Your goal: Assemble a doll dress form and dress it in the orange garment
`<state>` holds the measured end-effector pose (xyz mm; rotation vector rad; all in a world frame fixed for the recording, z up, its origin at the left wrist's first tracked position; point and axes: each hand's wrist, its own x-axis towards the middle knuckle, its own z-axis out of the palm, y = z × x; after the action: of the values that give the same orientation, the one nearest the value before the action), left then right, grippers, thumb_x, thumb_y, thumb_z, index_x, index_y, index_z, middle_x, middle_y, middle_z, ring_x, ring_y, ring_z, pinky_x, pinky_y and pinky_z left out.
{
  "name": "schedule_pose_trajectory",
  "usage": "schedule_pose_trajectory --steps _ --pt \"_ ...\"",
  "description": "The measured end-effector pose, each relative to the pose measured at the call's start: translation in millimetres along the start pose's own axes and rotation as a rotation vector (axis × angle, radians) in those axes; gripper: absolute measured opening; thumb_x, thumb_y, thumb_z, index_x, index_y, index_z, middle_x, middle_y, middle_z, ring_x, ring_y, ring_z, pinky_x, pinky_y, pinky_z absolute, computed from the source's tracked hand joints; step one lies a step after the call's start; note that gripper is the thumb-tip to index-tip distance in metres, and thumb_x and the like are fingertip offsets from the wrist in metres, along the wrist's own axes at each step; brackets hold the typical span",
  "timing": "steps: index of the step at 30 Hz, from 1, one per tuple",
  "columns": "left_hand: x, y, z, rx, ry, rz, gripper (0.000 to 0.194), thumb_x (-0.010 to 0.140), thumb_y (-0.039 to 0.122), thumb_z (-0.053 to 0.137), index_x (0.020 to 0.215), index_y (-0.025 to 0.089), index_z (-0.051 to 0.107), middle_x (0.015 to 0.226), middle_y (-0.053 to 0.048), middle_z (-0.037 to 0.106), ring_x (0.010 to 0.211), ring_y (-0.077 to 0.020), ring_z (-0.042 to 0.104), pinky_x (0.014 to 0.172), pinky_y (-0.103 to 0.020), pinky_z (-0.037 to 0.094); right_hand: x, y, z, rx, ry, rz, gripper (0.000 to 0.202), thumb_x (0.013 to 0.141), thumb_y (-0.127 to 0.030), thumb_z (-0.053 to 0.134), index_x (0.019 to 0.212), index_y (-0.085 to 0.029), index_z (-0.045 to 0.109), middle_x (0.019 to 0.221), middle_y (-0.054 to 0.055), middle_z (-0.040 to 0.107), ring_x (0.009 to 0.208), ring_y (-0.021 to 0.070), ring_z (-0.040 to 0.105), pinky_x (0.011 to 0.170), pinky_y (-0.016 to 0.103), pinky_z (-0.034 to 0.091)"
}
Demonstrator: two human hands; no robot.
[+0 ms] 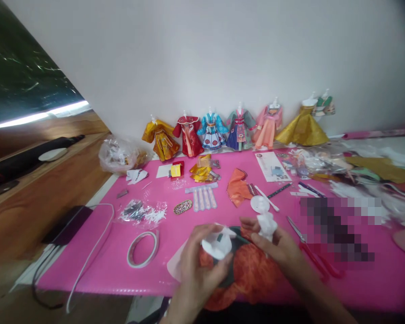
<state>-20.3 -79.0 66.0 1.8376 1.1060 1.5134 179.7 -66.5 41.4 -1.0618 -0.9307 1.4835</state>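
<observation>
Near the table's front edge, my left hand (202, 261) is closed around a white cup-like piece (217, 245), thumb and fingers on its sides. To its right, my right hand (278, 245) grips a small white moulded piece (267, 225) whose kind I cannot make out. Below and between the hands lies orange patterned fabric (254, 272), with a dark green patch (236, 234) behind it. Just beyond my right hand are a white disc (259, 204) and a flat orange doll garment (239, 186).
Red-handled scissors (315, 256) lie right of my right hand. A tape roll (142, 249) and a white cable (94, 252) are on the left. Several dressed doll forms (212, 128) stand along the wall. Plastic bags and fabric scraps (384, 168) crowd the right side.
</observation>
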Motion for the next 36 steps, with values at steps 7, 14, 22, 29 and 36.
schedule_pose_trajectory --steps 7,14,22,29,36 --pt "-23.9 -11.2 -1.8 0.304 -0.299 0.419 0.049 0.091 0.025 0.06 0.136 0.03 0.044 0.122 -0.013 0.069 0.104 -0.0274 0.068 0.088 -0.043 0.052 -19.2 9.8 18.6 0.354 -0.062 0.148 0.036 0.068 -0.04 0.084 0.079 -0.019 0.057 0.074 -0.001 0.06 0.063 0.0134 0.057 0.06 0.026 0.046" --pt "-60.4 -30.6 1.0 0.353 -0.342 0.447 0.036 0.092 0.025 0.058 0.127 0.03 0.057 0.132 -0.015 0.064 0.113 -0.0297 0.066 0.093 -0.046 0.053 -21.3 16.4 25.3 0.343 -0.035 0.15 0.039 0.061 -0.029 0.085 0.075 -0.02 0.05 0.068 -0.005 0.053 0.06 0.011 0.051 0.056 0.023 0.041" --pt "-77.0 -38.3 4.9 0.294 -0.181 0.279 0.077 0.083 0.028 0.073 0.149 0.036 0.032 0.143 -0.016 0.054 0.127 -0.0339 0.057 0.097 -0.047 0.053 -26.3 19.0 31.2 0.384 -0.103 0.176 0.039 0.064 -0.032 0.083 0.079 -0.022 0.047 0.067 -0.004 0.058 0.052 0.0108 0.049 0.047 0.022 0.036" --pt "-83.3 -35.1 12.8 0.009 -0.031 -0.205 0.052 0.087 0.064 0.054 0.129 0.034 0.06 0.129 -0.011 0.066 0.12 -0.037 0.061 0.095 -0.052 0.053 -26.5 14.1 27.7 0.43 -0.085 0.144 0.042 0.06 -0.028 0.084 0.076 -0.022 0.045 0.068 -0.004 0.057 0.06 0.0132 0.051 0.055 0.024 0.039" --pt "-20.2 -1.5 14.6 -0.472 -0.208 -0.659 0.078 0.072 0.074 0.065 0.129 0.02 0.062 0.119 -0.014 0.07 0.109 -0.0363 0.065 0.093 -0.048 0.052 -30.1 12.5 20.8 0.293 -0.221 0.168 0.041 0.059 -0.032 0.086 0.08 -0.021 0.053 0.069 -0.002 0.063 0.055 0.0114 0.047 0.052 0.024 0.034"
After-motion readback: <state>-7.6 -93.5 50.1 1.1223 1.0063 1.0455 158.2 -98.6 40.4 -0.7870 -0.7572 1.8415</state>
